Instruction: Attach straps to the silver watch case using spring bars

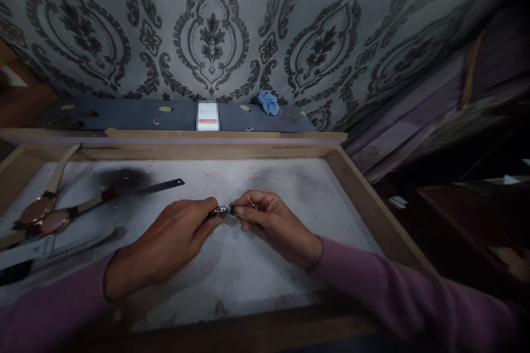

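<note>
My left hand (pixel 165 237) pinches a small shiny watch case (pixel 222 211) between thumb and fingers above the middle of the white drawer bottom. From the other side, my right hand (pixel 277 226) has its fingers closed on a short dark piece (pixel 232 210) at the watch's right edge, which looks like a strap end. A thin metal pin or tool (pixel 252 202) sticks up from the right fingers. Much of the watch is covered by the fingers.
Watches with rose-coloured dials (pixel 54 221) and pale straps lie at the left, near a light strap (pixel 83 244). A dark flat blade (pixel 163 186) rests behind my left hand. The wooden drawer rim (pixel 372 198) surrounds the work area. A blue crumpled cloth (pixel 269 102) sits on the back ledge.
</note>
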`<state>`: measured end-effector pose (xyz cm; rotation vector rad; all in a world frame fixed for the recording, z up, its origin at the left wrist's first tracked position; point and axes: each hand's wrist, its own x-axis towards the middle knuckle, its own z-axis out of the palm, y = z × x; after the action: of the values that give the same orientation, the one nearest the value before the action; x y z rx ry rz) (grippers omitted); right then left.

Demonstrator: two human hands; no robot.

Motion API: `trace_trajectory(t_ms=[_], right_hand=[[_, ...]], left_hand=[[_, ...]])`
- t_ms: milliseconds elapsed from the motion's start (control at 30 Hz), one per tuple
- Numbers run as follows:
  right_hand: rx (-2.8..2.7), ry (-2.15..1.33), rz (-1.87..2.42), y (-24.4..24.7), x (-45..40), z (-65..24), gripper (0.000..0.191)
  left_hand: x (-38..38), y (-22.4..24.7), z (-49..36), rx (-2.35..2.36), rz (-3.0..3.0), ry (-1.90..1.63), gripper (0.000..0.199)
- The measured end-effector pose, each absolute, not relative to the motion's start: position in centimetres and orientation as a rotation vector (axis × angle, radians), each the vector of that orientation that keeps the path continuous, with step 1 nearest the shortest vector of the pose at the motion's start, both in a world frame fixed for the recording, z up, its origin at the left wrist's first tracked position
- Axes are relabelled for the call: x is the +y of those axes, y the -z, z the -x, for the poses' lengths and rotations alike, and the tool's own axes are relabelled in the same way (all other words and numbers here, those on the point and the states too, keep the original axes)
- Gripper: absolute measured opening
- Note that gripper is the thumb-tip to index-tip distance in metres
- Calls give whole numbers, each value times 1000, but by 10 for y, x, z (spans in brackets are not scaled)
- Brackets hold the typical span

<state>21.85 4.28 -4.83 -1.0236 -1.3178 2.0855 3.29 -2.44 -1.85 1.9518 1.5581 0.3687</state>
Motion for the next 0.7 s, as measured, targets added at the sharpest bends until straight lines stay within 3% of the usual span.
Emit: trace_trajectory(t_ms=[300,700], right_hand=[[-1678,-1804,847,53,42,-223,9],[-1733,-1760,901,55,38,-223,12]], left_hand=[[-24,23,-32,1515,-1871,-375,26],[-21,29,-34,1431,-1681,-478,28]])
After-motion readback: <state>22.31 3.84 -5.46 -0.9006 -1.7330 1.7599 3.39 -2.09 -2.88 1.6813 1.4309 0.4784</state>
